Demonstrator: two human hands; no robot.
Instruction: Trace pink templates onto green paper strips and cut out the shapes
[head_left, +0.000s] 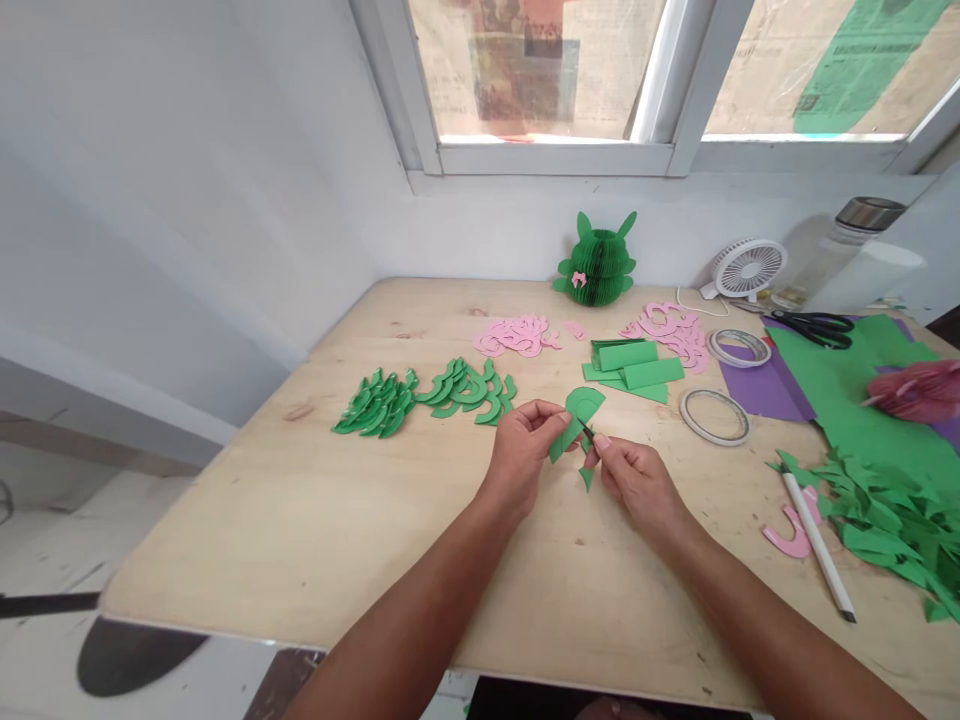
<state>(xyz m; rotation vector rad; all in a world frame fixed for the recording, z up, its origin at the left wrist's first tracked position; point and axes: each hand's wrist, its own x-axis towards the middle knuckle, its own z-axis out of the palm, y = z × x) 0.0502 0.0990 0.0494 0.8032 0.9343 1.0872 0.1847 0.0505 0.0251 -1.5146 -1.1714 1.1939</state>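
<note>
My left hand [529, 445] pinches a piece of green paper [583, 402] with a curved outline drawn on it. My right hand [634, 478] is closed around dark-bladed scissors [586, 430], whose handles are hidden by the fingers. The blades meet the lower right edge of the paper. Below them a narrow green offcut [586, 480] hangs down. Left of my hands lie two piles of curved green cutouts, one pile [379, 402] farther out and another pile [469, 388] nearer. Folded green paper strips [634, 366] lie just beyond my hands.
Pink cutouts [514, 336] lie toward the back, near a green honeycomb paper figure [598, 268]. On the right are tape rolls [715, 438], black scissors [817, 328], green sheets [840, 385], green scraps [892, 525] and a white pen [819, 548]. A small fan [748, 268] stands by the wall.
</note>
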